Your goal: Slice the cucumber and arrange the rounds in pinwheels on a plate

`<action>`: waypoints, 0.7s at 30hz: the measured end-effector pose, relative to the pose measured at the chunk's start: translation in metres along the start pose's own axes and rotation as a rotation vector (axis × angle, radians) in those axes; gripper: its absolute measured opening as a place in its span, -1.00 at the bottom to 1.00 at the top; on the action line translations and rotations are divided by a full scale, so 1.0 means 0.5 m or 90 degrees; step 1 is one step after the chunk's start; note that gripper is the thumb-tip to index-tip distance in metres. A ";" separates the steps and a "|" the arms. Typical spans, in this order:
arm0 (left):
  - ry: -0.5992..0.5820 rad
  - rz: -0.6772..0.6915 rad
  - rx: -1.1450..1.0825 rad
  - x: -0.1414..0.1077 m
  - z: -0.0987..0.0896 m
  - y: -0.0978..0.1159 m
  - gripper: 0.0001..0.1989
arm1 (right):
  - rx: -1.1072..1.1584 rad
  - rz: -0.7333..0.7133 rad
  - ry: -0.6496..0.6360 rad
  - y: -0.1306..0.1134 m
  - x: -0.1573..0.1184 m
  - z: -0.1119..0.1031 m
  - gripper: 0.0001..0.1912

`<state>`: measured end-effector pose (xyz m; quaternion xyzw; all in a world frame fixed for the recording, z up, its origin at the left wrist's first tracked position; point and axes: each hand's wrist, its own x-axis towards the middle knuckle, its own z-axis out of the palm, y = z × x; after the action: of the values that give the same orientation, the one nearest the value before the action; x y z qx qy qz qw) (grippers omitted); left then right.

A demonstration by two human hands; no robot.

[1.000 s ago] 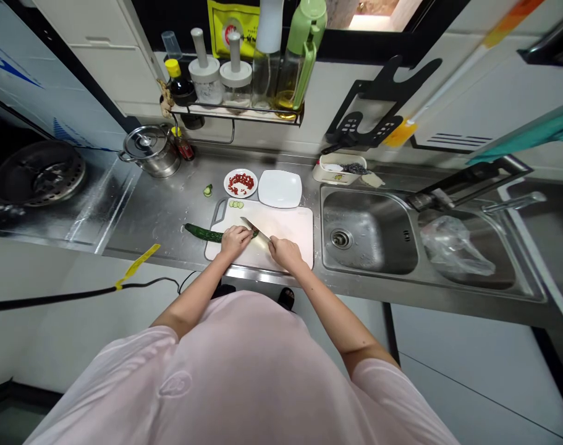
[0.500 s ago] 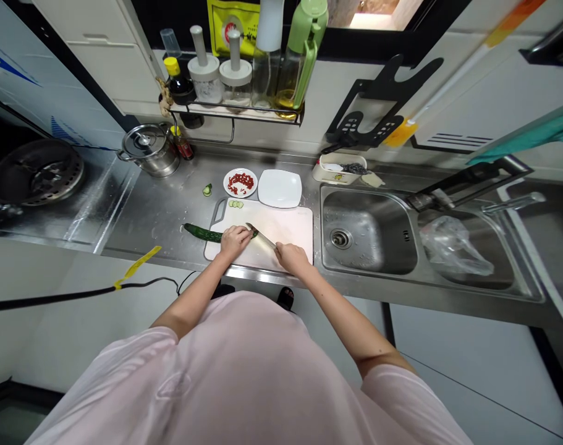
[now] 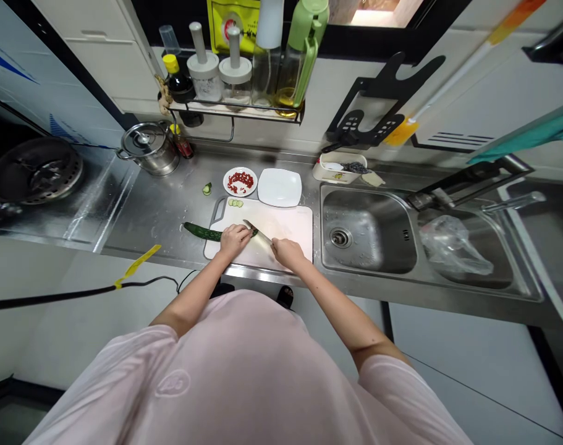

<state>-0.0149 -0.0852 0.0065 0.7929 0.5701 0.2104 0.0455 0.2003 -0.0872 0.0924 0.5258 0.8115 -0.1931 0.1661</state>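
My left hand [image 3: 235, 241] grips a dark green cucumber [image 3: 201, 232] lying on a white cutting board [image 3: 285, 224], and it hides the middle of the cucumber. My right hand [image 3: 287, 252] is closed on the handle of a steel kitchen knife [image 3: 258, 232], whose blade sits against the cucumber's right end, just past my left fingers. A few cucumber slices [image 3: 235, 203] lie at the board's far edge. One more slice [image 3: 207, 188] rests on the steel counter [image 3: 160, 210].
Just beyond the board are a round plate of chopped red chili [image 3: 240, 182] and a white square plate [image 3: 279, 187]. A steel sink [image 3: 367, 232] lies to the right, with a plastic bag [image 3: 455, 246] in its second basin. A steel pot [image 3: 149, 148] stands at the left.
My right hand and the knife have shifted slightly back toward the cucumber since half a second ago. My left hand has stayed on the cucumber.
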 end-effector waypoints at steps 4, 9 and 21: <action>0.004 -0.002 0.005 0.000 -0.002 0.001 -0.73 | 0.002 0.000 0.002 -0.002 0.003 -0.002 -0.66; 0.012 -0.003 0.008 0.001 -0.002 0.004 -0.73 | 0.012 -0.006 0.002 -0.003 0.007 -0.002 -0.66; -0.002 -0.016 -0.016 0.003 -0.005 0.005 -0.73 | 0.010 -0.002 -0.002 -0.030 0.038 -0.013 -0.63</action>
<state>-0.0135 -0.0853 0.0100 0.7854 0.5773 0.2155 0.0588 0.1785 -0.0747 0.0912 0.5253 0.8107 -0.2009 0.1628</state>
